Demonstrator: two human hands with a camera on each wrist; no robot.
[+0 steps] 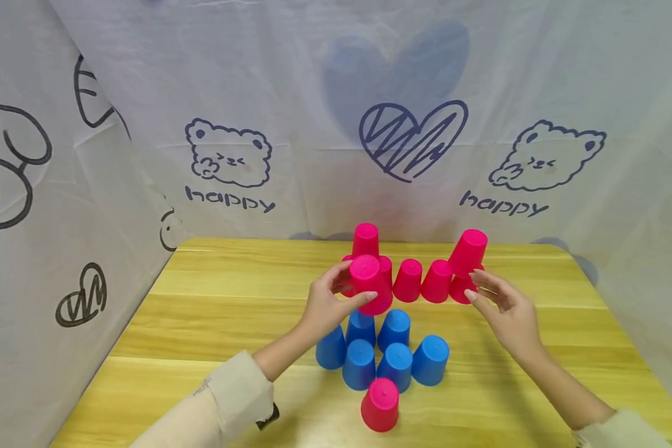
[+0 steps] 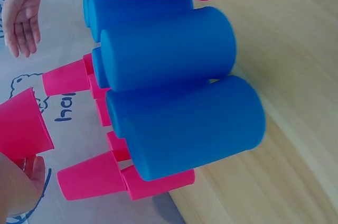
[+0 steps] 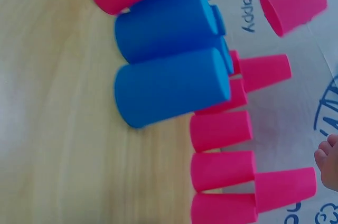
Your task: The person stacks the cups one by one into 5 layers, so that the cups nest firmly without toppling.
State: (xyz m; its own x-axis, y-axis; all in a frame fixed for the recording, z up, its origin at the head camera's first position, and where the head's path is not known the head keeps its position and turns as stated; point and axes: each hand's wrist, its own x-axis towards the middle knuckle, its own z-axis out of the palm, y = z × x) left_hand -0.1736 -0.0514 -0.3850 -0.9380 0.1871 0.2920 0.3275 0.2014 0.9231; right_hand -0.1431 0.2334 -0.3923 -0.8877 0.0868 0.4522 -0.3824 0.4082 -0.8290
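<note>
As seen from the head camera, by judgement, second tier of a pink stack under construction; left hand (image 1: 327, 300) curled, thumb and fingers round a held pink cup (image 1: 365, 278), mouth downward, raised above the worktop (image 1: 201, 298) near the left end of the stack; right hand (image 1: 509, 317) loosely open, thumb and fingers parted, without hold on anything; fingertips overlapping the upper right cup (image 1: 470, 246) in line of sight, yet apparently apart from it in both wrist views.

Toward the back, bottom row (image 1: 407, 281) of five inverted pink cups, side by side; upper left cup (image 1: 366, 239) astride the two leftmost, upper right cup astride the two rightmost; unfilled gap between these upper cups.

Nearer the person, six inverted blue cups (image 1: 360, 367) in a cluster on the worktop; in front of them, lone pink cup (image 1: 379, 404), likewise inverted.

Next move, as judged: level carry of the held pink cup over the bottom row; lowering into the gap, beside the upper left cup, rim bridging two neighbours; gentle release, without nudging the supports.
</note>
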